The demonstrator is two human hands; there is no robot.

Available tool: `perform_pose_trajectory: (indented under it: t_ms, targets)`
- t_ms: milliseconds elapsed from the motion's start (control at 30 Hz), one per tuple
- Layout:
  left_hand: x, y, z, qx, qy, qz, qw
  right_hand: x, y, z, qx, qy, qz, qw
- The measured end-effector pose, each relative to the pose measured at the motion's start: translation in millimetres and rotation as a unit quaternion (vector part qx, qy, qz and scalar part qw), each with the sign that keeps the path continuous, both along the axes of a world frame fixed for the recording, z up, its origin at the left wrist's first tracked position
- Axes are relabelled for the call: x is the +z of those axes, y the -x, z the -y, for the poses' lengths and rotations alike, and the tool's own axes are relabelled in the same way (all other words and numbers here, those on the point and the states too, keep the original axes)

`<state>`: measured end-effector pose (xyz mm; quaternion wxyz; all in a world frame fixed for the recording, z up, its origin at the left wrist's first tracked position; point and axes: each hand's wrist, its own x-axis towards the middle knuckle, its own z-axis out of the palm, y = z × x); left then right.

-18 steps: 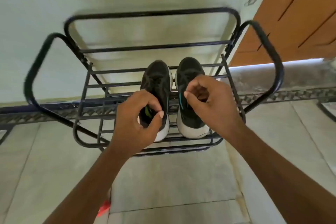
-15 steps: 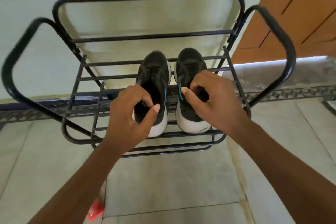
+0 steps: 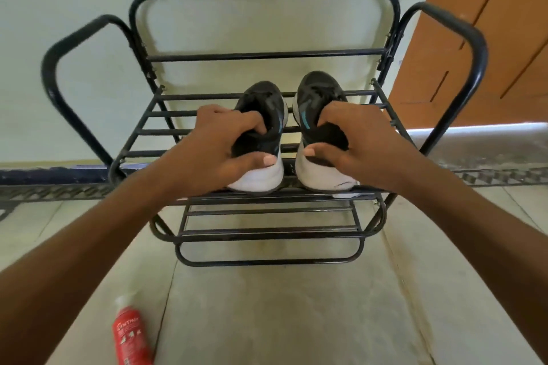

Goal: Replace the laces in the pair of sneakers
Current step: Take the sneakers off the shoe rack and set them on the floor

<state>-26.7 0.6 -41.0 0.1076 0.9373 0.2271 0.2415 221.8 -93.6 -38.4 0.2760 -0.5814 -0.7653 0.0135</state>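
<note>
Both sneakers sit on the black rack's (image 3: pixel 364 53) upper shelf, left hand (image 3: pixel 213 148) holding the left sneaker's (image 3: pixel 261 133) heel collar and right hand (image 3: pixel 355 142) the right sneaker's (image 3: pixel 320 115), so fetching is under way; next, lift them clear to unlace.

Left hand (image 3: pixel 213 147) fingers tucked inside collar of left black sneaker w/ white sole (image 3: pixel 261 127), fingertips hidden; heel partly covered. Right hand (image 3: pixel 353 142) same on right black sneaker w/ white sole (image 3: pixel 321 115). Laces beyond both grips too dark to tell. Red tube w/ white cap (image 3: pixel 130 335): bottom cut off, label unreadable. Black metal rack (image 3: pixel 264 55) left rail blurred.
</note>
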Motion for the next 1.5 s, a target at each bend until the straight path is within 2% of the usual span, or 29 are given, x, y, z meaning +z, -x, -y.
perform_pose_trajectory:
  t_ms: [167,300,467,667,967,1233,1500]
  targets:
    - [14,0,34,0.017,-0.027,-0.002,0.999,10,6,29,-0.003,0.007,-0.002,1.000]
    - [28,6,66,0.048,-0.046,0.029,0.997,30,23,52,-0.021,0.017,-0.058,0.998]
    - [50,31,99,0.033,-0.010,0.051,0.998,63,49,80,-0.020,0.044,-0.057,0.997]
    - [76,50,134,-0.035,0.038,0.044,0.998,92,73,127,0.019,0.065,-0.061,0.996]
    - [81,80,189,-0.059,0.083,0.045,0.994,97,97,177,0.046,0.121,-0.106,0.986]
    - [26,86,203,-0.058,0.183,0.032,0.981,44,97,191,0.053,0.213,-0.145,0.965]
    - [-102,80,199,-0.029,0.234,0.019,0.972,-94,85,184,0.034,0.219,-0.142,0.965]
